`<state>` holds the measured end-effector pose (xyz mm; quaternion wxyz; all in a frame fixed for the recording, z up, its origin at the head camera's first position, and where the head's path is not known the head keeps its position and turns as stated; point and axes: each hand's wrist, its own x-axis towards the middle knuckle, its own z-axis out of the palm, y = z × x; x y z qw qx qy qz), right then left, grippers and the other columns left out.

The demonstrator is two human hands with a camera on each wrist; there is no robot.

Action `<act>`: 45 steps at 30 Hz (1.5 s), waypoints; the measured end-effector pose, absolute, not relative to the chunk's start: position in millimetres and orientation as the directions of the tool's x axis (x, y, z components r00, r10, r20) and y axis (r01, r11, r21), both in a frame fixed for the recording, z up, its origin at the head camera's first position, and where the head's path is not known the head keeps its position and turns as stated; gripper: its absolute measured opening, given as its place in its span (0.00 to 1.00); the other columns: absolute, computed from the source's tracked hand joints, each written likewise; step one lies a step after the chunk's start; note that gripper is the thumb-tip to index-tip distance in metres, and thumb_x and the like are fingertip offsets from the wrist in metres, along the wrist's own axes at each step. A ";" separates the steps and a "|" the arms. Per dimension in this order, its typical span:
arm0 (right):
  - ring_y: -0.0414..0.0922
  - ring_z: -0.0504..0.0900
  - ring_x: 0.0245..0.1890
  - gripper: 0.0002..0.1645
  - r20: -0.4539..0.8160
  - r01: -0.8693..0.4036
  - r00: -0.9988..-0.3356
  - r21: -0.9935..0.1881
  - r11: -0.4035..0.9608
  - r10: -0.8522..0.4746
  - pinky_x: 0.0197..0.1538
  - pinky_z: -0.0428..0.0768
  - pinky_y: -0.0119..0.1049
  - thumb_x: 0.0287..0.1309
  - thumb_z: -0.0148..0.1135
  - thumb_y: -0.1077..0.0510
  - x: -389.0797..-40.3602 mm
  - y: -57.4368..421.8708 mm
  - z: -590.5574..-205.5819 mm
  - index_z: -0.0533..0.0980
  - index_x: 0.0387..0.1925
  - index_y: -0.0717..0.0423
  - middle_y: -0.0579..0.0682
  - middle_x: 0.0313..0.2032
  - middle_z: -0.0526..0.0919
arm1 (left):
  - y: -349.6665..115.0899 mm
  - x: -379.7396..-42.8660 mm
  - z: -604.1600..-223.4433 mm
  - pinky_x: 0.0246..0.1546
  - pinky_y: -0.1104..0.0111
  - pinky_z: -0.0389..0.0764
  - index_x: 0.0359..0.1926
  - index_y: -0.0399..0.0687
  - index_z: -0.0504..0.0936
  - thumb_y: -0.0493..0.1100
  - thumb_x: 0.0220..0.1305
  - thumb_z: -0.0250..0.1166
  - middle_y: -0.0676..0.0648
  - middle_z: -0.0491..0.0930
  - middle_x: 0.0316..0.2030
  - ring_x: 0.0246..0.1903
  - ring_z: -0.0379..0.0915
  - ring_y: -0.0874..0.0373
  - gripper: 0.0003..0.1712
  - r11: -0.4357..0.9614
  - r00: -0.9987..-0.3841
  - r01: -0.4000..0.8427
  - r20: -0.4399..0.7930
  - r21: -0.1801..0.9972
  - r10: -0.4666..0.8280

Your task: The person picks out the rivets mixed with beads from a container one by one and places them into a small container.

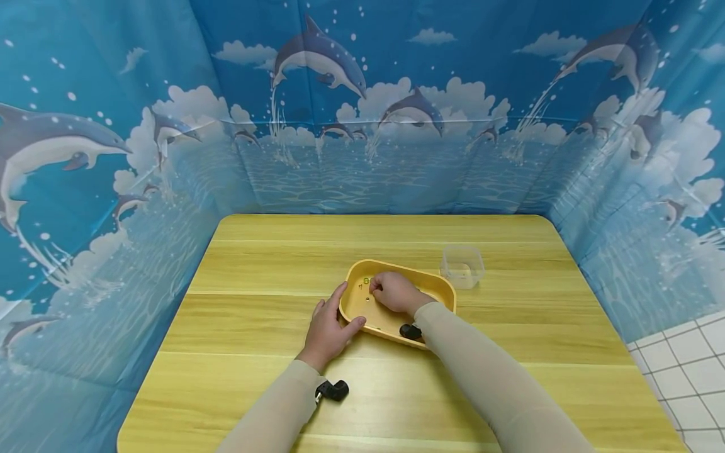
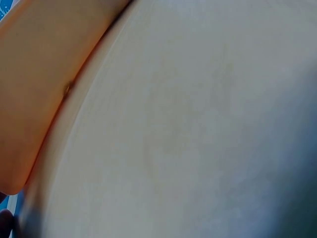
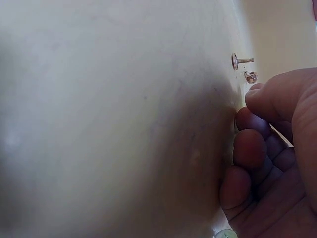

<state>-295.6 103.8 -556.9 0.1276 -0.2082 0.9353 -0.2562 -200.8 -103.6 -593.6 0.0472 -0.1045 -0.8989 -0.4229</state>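
A shallow orange-yellow tray (image 1: 391, 329) stands mid-table with small pieces lying on its floor. My left hand (image 1: 327, 332) steadies its near left corner, thumb along the near rim and fingers straight against the left side. Inside the tray, my right hand (image 1: 394, 292) reaches down with curled fingers, thumb and forefinger tips close together at the floor. I cannot tell whether they hold a piece. Beyond that thumb lie a metal thumbtack (image 3: 236, 61) and a second small metal piece (image 3: 251, 77). Small green rings (image 1: 366, 280) lie near the tray's left end.
A clear square plastic box (image 1: 462, 267) stands just behind the tray's right end. Under everything is a wood-grain table (image 1: 272, 264) with rounded far corners. Dolphin-print curtains (image 1: 391, 163) hang around its back and sides.
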 end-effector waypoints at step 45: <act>0.41 0.78 0.35 0.08 -0.141 -0.332 -0.871 -0.536 0.776 -0.470 0.46 0.80 0.37 0.73 0.61 0.58 -294.6 106.0 -555.3 0.84 0.37 0.49 0.46 0.37 0.86 | -101.1 -197.5 -589.5 0.83 0.43 0.50 0.83 0.56 0.58 0.61 0.67 0.69 0.46 0.71 0.76 0.72 0.72 0.45 0.50 0.635 -0.973 0.230 0.183 0.737 0.140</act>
